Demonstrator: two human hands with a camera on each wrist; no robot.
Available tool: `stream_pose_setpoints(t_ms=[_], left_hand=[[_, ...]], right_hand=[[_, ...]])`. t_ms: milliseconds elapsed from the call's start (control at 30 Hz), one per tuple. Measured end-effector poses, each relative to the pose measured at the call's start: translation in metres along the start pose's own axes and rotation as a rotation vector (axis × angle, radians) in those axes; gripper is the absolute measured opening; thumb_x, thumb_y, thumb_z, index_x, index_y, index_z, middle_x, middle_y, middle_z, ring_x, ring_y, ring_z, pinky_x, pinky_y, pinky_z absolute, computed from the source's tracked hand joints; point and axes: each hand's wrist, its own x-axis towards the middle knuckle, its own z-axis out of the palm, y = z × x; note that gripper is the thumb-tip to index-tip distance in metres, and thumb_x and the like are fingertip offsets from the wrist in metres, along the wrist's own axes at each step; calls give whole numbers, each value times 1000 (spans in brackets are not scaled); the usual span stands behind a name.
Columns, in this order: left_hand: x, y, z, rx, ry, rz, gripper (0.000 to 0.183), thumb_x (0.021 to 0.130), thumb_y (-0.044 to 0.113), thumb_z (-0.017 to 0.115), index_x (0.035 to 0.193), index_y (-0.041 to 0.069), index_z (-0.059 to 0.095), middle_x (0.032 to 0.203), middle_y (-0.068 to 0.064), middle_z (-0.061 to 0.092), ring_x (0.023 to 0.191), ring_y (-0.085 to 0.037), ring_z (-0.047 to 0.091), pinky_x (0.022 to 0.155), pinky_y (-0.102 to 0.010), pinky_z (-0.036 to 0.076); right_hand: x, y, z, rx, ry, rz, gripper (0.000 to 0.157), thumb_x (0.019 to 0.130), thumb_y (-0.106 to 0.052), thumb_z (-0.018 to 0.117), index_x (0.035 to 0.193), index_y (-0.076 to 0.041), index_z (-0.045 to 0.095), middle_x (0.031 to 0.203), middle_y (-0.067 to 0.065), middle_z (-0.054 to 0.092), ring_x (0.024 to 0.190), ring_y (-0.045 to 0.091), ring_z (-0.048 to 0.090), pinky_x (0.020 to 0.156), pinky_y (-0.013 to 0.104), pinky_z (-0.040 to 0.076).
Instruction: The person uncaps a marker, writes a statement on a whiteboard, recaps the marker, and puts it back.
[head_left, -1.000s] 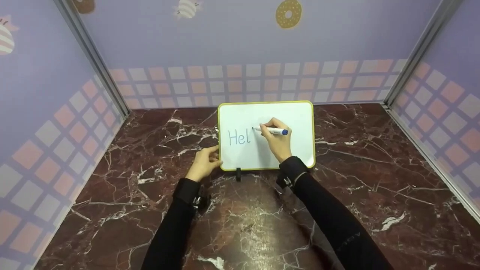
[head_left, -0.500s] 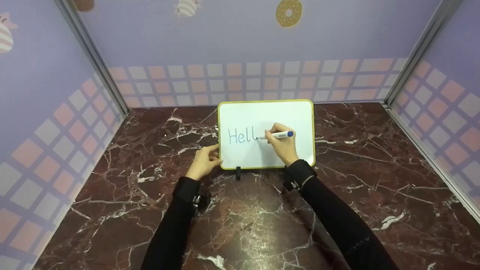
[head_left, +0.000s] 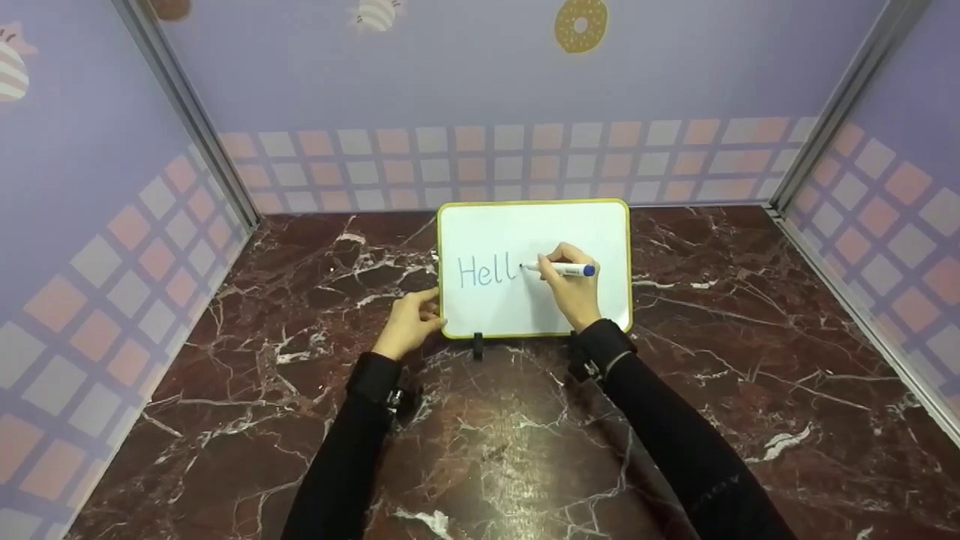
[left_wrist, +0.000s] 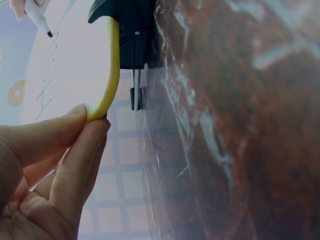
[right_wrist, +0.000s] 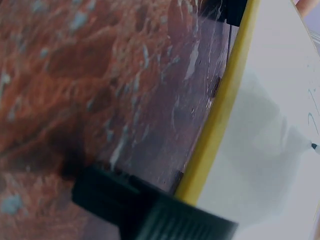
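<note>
A whiteboard (head_left: 495, 225) with a yellow rim leans upright on the table, the word "Hell" (head_left: 487, 271) written on it in thin blue letters. My right hand (head_left: 577, 296) grips a white marker (head_left: 566, 268) with a blue end, its dark tip right at the board just past the last letter. At the lower left corner, my left hand (head_left: 409, 324) pinches the board's edge. In the left wrist view, thumb and fingers of that hand (left_wrist: 55, 175) hold the yellow rim (left_wrist: 114, 65) from both sides. The right hand's fingers are outside the right wrist view.
A black stand foot (head_left: 478, 346) juts out under the board's front edge; a second one is mostly hidden by the right wrist. The dark red marbled table (head_left: 262, 435) spreads around. Behind the board stands a purple wall (head_left: 465, 82) with a checked band, and side walls flank the table.
A second "l" has appeared after "Hel". The right hand has shifted right with the marker, whose tip then rose slightly from the letter's foot. The left hand has stayed at the corner.
</note>
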Motion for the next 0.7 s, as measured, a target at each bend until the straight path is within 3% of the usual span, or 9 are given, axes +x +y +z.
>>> stream_pose_setpoints(t_ms=[200,433,700], left_hand=[[0,0,0,-2,-1,-3,59,85,-7,70,141,-4,50,110,-27,69,99,-37,71,86,-40,60],[0,0,-2,11,-2,2,58,86,-7,70,140,-8,49,107,-28,69,98,-38,71,85,-40,61],[-2,1,-1,-10,-8,-12,59,86,-6,69,141,-7,48,110,-28,68,99,-38,70,85,-39,60]], right_hand=[[-3,1,-3,-24,18,-30,25,87,12,61,64,12,52,64,24,60,53,7,53,52,13,35],[-6,1,-1,-17,-28,27,26,87,10,60,63,9,49,63,20,59,53,5,51,52,15,37],[-1,-2,6,9,14,31,23,88,8,62,66,11,54,67,28,62,58,35,59,51,14,37]])
